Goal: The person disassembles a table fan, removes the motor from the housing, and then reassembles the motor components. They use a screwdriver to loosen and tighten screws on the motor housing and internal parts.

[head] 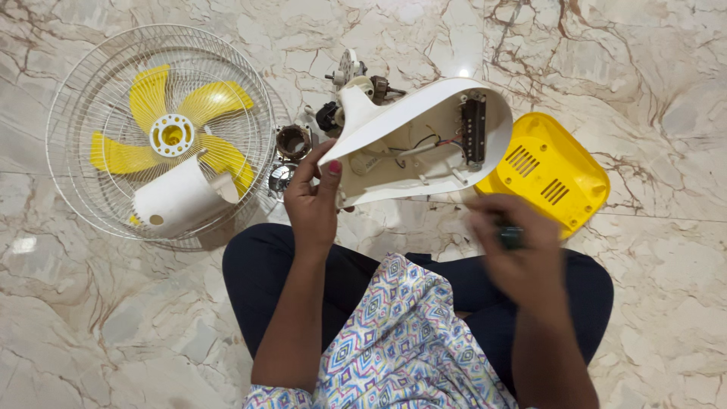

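- Head view looks straight down on a person seated cross-legged on a marble floor (666, 98), with a taken-apart fan spread in front of the knees.
- The left hand (312, 198) pinches the near edge of a white fan base shell (409, 121), thumb on top and fingers underneath, and tips the shell so its open inside faces up.
- Inside the shell sit a dark switch block (474, 130) and thin loose wires (424, 142). Those look fragile, so a hold on the rim, well clear of them, seems the safe one.
- The shell looks like thin moulded plastic: probably light and fairly stiff, with a smooth curved outside that could slip. A pinch on the edge, as here, should grip better than a palm on the curve.
- The right hand (522, 250) is blurred just below the shell's right end, closed around a small dark tool handle (510, 237); I cannot tell what kind of tool it is.
- A yellow cover (549, 170) with vent slots lies touching the shell's right end.
- To the left, a wire guard (155, 129) holds the yellow blades (212, 98), with a white motor housing (178, 201) lying on it.
- Small metal motor parts (291, 142) lie between guard and shell.
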